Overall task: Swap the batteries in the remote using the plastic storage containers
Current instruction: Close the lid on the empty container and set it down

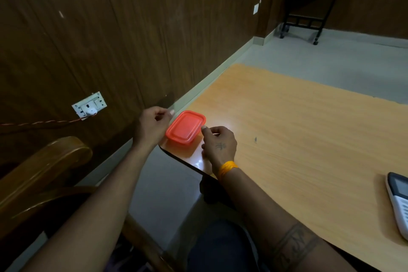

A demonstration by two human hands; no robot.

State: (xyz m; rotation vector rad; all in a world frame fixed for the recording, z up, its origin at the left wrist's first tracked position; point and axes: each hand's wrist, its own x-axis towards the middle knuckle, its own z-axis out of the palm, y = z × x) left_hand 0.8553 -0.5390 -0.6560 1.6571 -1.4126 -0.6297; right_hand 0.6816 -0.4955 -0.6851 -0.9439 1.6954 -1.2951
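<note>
On the table (287,117), one lidded red container (186,127) sits between two loosely curled, empty hands, one remote (399,201) apart.

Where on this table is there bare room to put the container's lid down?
The broad middle of the table, between the red container and the remote, is bare. The near-left corner is crowded: left hand and right hand flank the container.

Red plastic container (186,127), lid on, flat on table corner, frame centre-left. White remote (398,201), face up, lower right edge, partly cropped.
</note>
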